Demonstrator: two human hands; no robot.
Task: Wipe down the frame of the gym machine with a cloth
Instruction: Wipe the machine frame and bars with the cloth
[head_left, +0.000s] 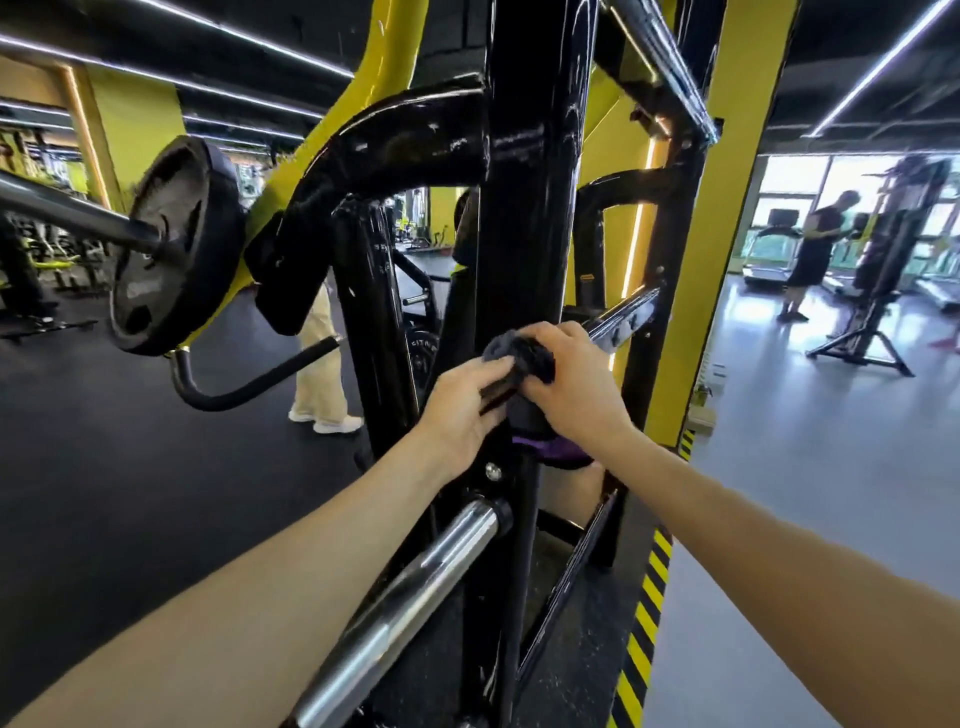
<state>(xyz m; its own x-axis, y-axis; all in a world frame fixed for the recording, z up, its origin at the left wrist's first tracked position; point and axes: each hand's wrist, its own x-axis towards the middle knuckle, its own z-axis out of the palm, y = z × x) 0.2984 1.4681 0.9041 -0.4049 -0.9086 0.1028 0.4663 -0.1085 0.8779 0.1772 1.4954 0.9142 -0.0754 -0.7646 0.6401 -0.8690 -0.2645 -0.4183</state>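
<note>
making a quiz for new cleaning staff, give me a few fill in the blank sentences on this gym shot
1. Both hands hold a dark ____ against the black upright post of the frame.
2. The chrome bar sticks out ____ the left hand and right hand.
3. The round weight plate sits to the ____ of the post.

Missing words: cloth; below; left

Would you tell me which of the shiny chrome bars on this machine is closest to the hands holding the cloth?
The short chrome peg, just beyond the right hand, slanting up to the right. The long chrome bar runs lower, beneath the left forearm.
</note>
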